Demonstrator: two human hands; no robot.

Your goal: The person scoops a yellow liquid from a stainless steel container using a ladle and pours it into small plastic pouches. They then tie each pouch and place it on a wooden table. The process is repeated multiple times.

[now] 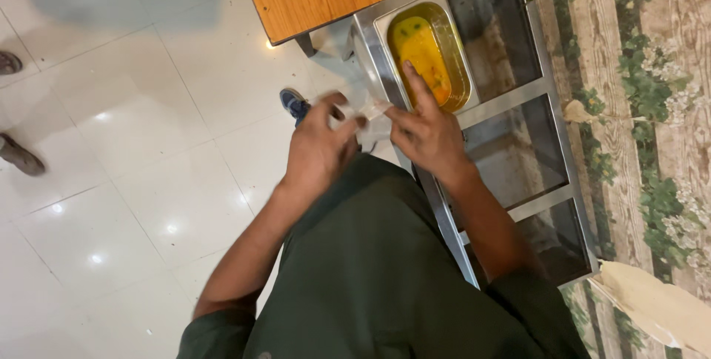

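My left hand (320, 144) and my right hand (424, 131) meet in front of my body, both pinching a thin clear plastic bag (368, 113) between them. The bag looks crumpled and its contents cannot be made out. My right index finger stretches up toward a steel pan (460, 54) holding a yellow-orange curry (421, 49), set in a steel counter frame (511, 98).
Two more wells of the counter (518, 155) lie below the pan and look dark. A wooden table edge (311, 3) with yellow food sits above. White tiled floor (133, 159) spreads left, with other people's shoes (21, 156) at the far left. A brown paper bag (655, 307) lies lower right.
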